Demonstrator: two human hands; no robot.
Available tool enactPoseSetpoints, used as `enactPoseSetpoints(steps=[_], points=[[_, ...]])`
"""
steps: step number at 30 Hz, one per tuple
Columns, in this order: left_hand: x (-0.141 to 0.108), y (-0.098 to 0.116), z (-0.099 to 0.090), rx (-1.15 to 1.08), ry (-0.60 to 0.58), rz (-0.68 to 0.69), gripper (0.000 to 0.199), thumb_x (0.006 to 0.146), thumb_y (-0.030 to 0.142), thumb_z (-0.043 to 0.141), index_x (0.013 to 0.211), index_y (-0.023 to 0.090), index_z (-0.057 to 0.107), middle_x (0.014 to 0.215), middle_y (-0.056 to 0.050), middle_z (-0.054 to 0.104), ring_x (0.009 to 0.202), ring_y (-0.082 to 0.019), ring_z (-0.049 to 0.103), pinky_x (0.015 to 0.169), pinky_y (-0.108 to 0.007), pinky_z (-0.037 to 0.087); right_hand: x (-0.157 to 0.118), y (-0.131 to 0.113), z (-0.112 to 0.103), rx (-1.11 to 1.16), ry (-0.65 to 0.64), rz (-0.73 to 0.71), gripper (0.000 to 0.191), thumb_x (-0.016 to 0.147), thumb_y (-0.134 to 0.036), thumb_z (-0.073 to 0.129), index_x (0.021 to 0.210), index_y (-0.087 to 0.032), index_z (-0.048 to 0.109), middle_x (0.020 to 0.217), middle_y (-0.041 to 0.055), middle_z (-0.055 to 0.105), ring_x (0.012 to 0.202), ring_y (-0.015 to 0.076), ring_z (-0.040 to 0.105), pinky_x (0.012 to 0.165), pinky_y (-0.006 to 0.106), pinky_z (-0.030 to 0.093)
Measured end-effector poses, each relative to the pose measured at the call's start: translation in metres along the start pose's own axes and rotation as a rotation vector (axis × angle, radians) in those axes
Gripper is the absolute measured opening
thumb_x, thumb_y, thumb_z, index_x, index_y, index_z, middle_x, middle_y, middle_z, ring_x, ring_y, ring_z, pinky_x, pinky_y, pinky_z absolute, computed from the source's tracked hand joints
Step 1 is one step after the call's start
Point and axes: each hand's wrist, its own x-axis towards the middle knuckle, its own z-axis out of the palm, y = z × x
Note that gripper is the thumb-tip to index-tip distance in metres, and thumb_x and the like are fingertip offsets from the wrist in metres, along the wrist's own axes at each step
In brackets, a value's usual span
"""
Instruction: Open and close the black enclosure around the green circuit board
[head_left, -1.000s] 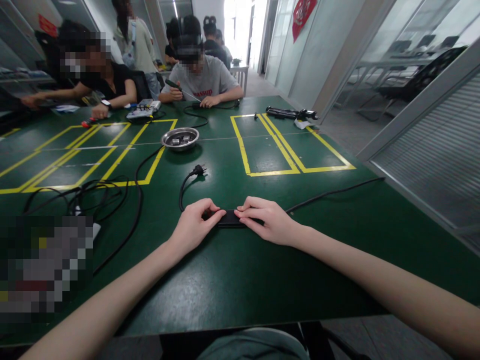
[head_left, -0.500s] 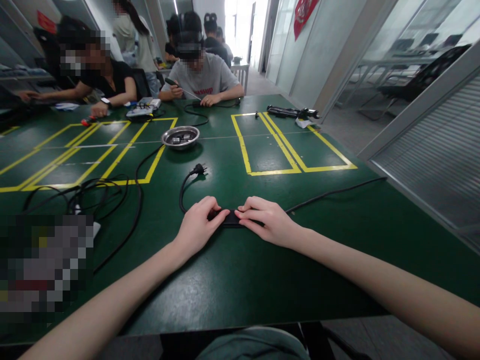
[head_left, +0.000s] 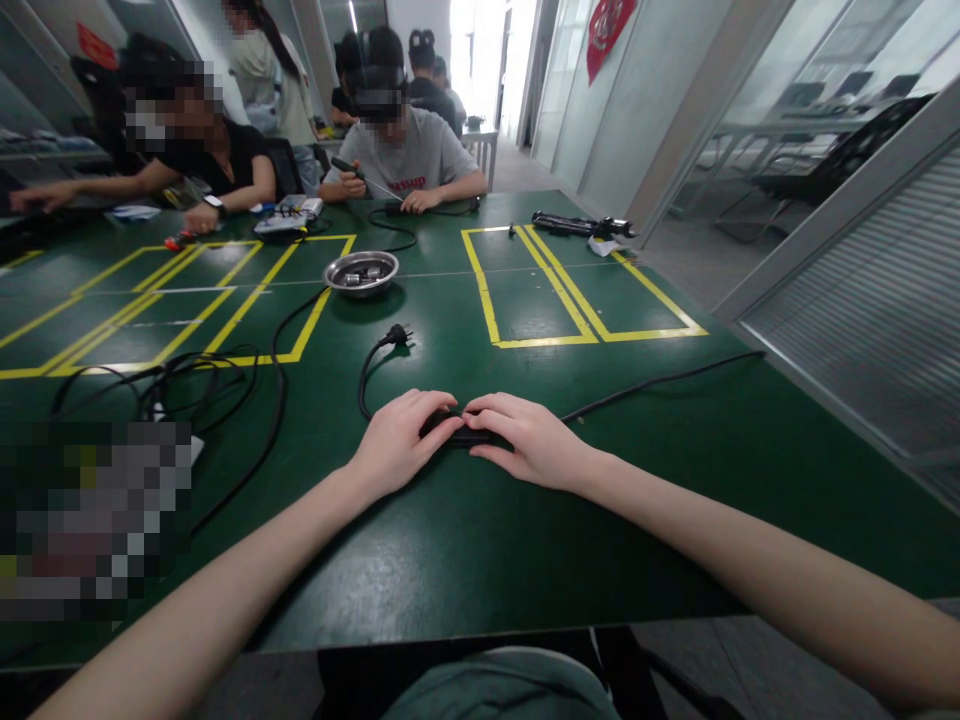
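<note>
On the green table, a black oblong case (head_left: 471, 438) lies between my hands, mostly hidden under the fingers. My left hand (head_left: 401, 440) is closed around its left end, thumb on the near side. The right end is gripped by my right hand (head_left: 529, 438), whose fingertips almost meet those of the left. A black cord (head_left: 365, 385) curves up behind my left hand to a power plug (head_left: 397, 336). Another black cable (head_left: 660, 383) runs from behind my right hand toward the table's right side.
A steel bowl (head_left: 361, 274) with small metal parts stands beyond the plug. Coiled black cables (head_left: 202, 385) lie at left. Yellow tape (head_left: 547, 341) marks rectangles on the table; a black tool-like object (head_left: 581, 224) lies at far right. Across the table, a person (head_left: 409, 150) holds a screwdriver (head_left: 349, 167).
My fingers have shifted closer together over the case, covering more of its top. The co-worker at far left has reached an arm farther left.
</note>
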Motion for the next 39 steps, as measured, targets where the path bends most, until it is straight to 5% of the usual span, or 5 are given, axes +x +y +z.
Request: enactPoseSetpoints(steps=[4, 9, 13, 33, 39], points=[[-0.004, -0.007, -0.012, 0.021, -0.119, 0.242, 0.058, 0.086, 0.050, 0.079, 0.133, 0.021, 0.061, 0.124, -0.010, 0.073, 0.107, -0.027, 0.069, 0.094, -0.041, 0.055, 0.003, 0.000, -0.001, 0.092, 0.056, 0.071, 0.017, 0.093, -0.024, 0.071, 0.108, -0.016, 0.067, 0.113, 0.0145, 0.075, 0.103, 0.0269, 0.072, 0.093, 0.043, 0.058], [-0.004, -0.008, -0.012, 0.160, -0.058, 0.313, 0.032, 0.101, 0.034, 0.062, 0.127, 0.017, 0.066, 0.112, -0.010, 0.078, 0.094, -0.023, 0.070, 0.082, -0.036, 0.052, 0.005, -0.006, -0.011, 0.250, 0.010, 0.277, 0.017, 0.097, -0.029, 0.066, 0.109, -0.019, 0.071, 0.105, 0.0073, 0.079, 0.093, 0.0215, 0.076, 0.083, 0.033, 0.058], [-0.006, -0.004, -0.010, 0.205, -0.071, 0.343, 0.033, 0.103, 0.040, 0.058, 0.124, 0.017, 0.070, 0.096, -0.008, 0.078, 0.081, -0.021, 0.067, 0.073, -0.034, 0.047, 0.003, -0.008, -0.017, 0.061, -0.083, 0.122, 0.026, 0.092, -0.039, 0.073, 0.106, -0.017, 0.071, 0.098, 0.0095, 0.079, 0.088, 0.0241, 0.074, 0.078, 0.034, 0.056], [-0.007, 0.005, -0.009, 0.184, 0.016, 0.344, 0.042, 0.102, 0.054, 0.058, 0.120, 0.018, 0.071, 0.105, -0.010, 0.079, 0.088, -0.023, 0.070, 0.079, -0.036, 0.051, -0.002, 0.000, -0.017, -0.228, -0.078, -0.056, 0.030, 0.100, -0.030, 0.059, 0.124, -0.015, 0.067, 0.107, 0.0118, 0.078, 0.090, 0.0233, 0.071, 0.079, 0.035, 0.054], [-0.007, 0.013, -0.011, -0.021, -0.049, 0.102, 0.042, 0.103, 0.050, 0.052, 0.117, 0.016, 0.071, 0.098, -0.009, 0.078, 0.086, -0.023, 0.071, 0.079, -0.035, 0.054, -0.005, 0.002, -0.022, -0.438, -0.043, -0.198, 0.038, 0.104, -0.018, 0.042, 0.136, -0.016, 0.063, 0.117, 0.0118, 0.076, 0.087, 0.0196, 0.069, 0.074, 0.033, 0.051]])
